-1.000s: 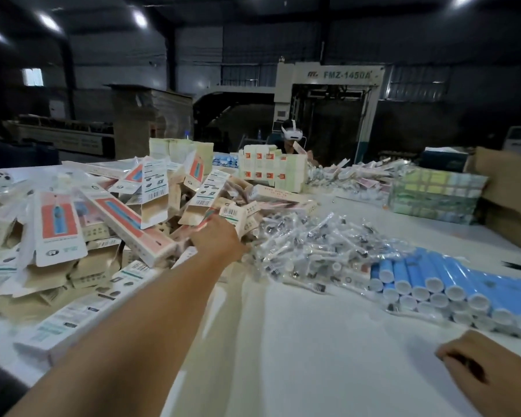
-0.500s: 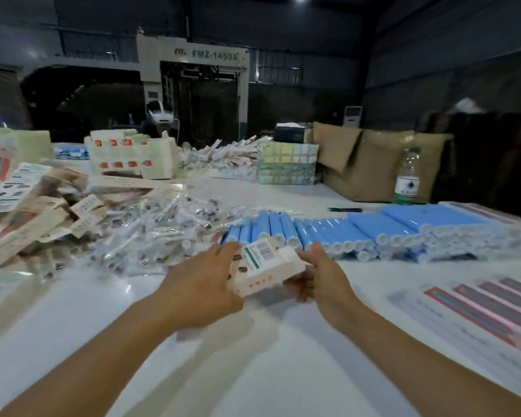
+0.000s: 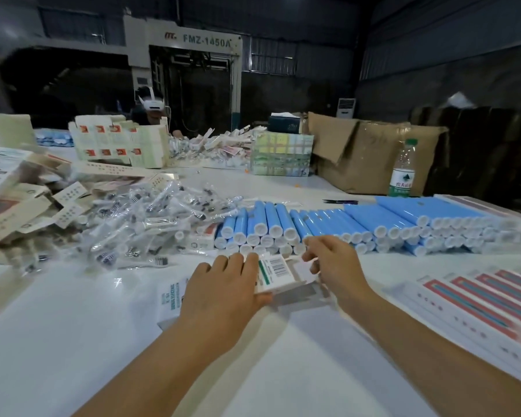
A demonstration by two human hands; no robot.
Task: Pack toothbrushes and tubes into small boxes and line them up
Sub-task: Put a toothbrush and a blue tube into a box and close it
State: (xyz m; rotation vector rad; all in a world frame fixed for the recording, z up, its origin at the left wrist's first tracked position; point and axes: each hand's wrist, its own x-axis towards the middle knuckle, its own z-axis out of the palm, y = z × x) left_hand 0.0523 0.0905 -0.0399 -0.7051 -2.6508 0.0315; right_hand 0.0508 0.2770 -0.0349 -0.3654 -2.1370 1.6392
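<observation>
Both hands meet at the centre of the white bench (image 3: 73,341). The left hand (image 3: 223,293) has its fingers curled over the near end of a small cream cardboard box with a green stripe and a barcode label (image 3: 275,273), gripping it just above the bench top. The right hand (image 3: 333,261) pinches what looks like the box's white end flap between thumb and fingertips, so the step in hand is judged to be opening or forming this one box; nothing can be seen inside it yet.

At far left lies a loose heap of flat, unfolded cream carton blanks with red panels (image 3: 21,203), still to be made up. Next to it sprawls a pile of toothbrushes in clear plastic sleeves (image 3: 145,224), unpacked. A printed white leaflet (image 3: 170,296) lies flat just left of the left wrist. Behind the hands, stacked rows of blue tubes with white caps (image 3: 358,224) run toward the right edge, also waiting. At near right, a row of long flat white packs with red and blue stripes (image 3: 478,308) lies side by side; whether these are finished items cannot be told.

Judging by the size of the three supplies, the packing is at an early stage, with most of the work left.
</observation>
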